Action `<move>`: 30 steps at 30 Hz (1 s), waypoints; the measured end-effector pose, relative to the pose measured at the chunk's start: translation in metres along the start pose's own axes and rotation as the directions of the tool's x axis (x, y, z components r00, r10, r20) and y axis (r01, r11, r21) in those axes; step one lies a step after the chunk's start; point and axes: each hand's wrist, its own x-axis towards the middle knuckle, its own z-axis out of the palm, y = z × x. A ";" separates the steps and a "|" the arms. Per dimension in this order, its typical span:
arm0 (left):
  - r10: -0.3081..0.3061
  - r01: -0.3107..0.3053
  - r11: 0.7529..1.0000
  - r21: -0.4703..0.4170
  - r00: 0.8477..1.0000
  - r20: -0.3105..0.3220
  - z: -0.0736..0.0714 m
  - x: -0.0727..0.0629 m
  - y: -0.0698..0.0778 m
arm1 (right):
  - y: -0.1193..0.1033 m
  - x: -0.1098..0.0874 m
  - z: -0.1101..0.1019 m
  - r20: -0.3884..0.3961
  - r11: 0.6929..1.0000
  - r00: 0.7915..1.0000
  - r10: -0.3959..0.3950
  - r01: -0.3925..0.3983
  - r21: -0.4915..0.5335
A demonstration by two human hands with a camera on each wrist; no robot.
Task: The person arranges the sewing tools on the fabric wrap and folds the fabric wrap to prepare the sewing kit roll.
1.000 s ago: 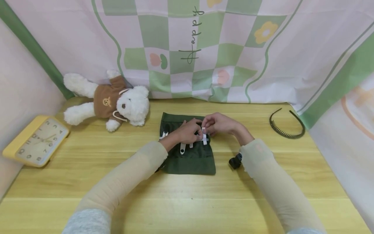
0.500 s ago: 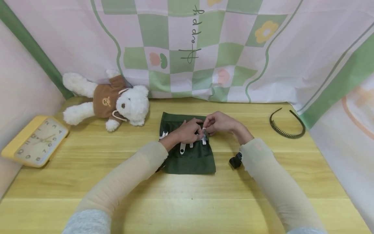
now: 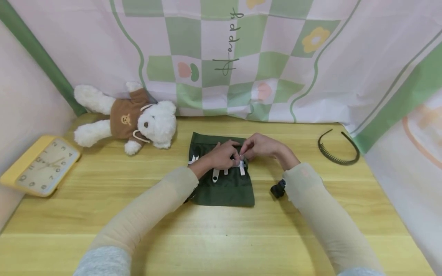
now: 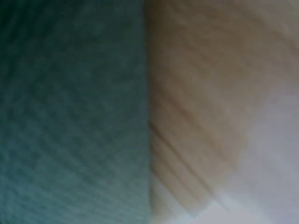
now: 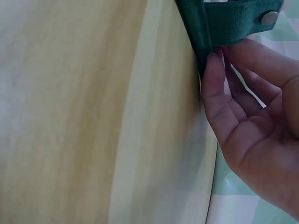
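Observation:
A dark green fabric tool roll (image 3: 222, 195) lies spread on the table, with several white-handled tools in its straps. Over its upper middle, my left hand (image 3: 221, 156) rests with bent fingers, their tips pinching near the strap beside a slim white tool (image 3: 242, 168). My right hand (image 3: 259, 145) pinches the top end of that tool, whose exact kind is too small to tell. Another white tool (image 3: 215, 175) with a black dot sits left of it. In the right wrist view, the fingers (image 5: 216, 79) meet beneath a green strap (image 5: 233, 21) with a metal snap.
A white plush bear (image 3: 157, 122) in a brown top lies at the back left, near a yellow clock (image 3: 45, 166). A toothed headband (image 3: 340, 159) lies at the right. One black device (image 3: 277, 189) hangs at the right wrist. A checked cloth (image 3: 221, 69) hangs behind the table.
The slim white tool has slid a little toward me through the strap, with the right hand's fingertips following it down. The left hand stays nearly still.

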 end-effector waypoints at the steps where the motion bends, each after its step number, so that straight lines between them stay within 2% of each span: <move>1: 0.002 -0.002 1.000 -0.001 1.000 -0.001 0.000 0.000 0.000 | -0.001 0.000 0.000 -0.001 1.000 1.000 0.002 -0.002 -0.013; 7: 0.016 -0.016 1.000 -0.015 1.000 0.004 -0.001 0.000 -0.001 | -0.002 -0.002 0.002 -0.026 0.997 0.998 0.049 -0.050 -0.055; 11: 0.041 -0.041 0.998 -0.056 0.999 -0.001 -0.004 0.001 -0.002 | 0.000 -0.002 0.003 -0.044 0.995 0.996 0.080 -0.082 -0.053; 18: 0.085 -0.088 0.980 -0.180 0.996 -0.022 -0.009 -0.005 -0.009 | 0.004 -0.006 0.004 -0.079 0.997 0.996 0.052 -0.056 -0.050; 24: 0.052 -0.073 0.964 -0.256 0.995 -0.088 -0.019 -0.014 -0.013 | 0.005 -0.010 0.001 -0.135 0.998 0.990 0.033 -0.040 -0.049; 28: 0.037 -0.068 0.973 -0.222 0.989 -0.141 -0.025 -0.022 -0.016 | 0.004 -0.015 -0.003 -0.184 0.998 0.983 -0.006 -0.006 -0.068; 30: 0.034 -0.062 0.978 -0.199 0.989 -0.142 -0.028 -0.028 -0.017 | 0.004 -0.019 -0.003 -0.207 0.997 0.978 -0.015 -0.003 -0.084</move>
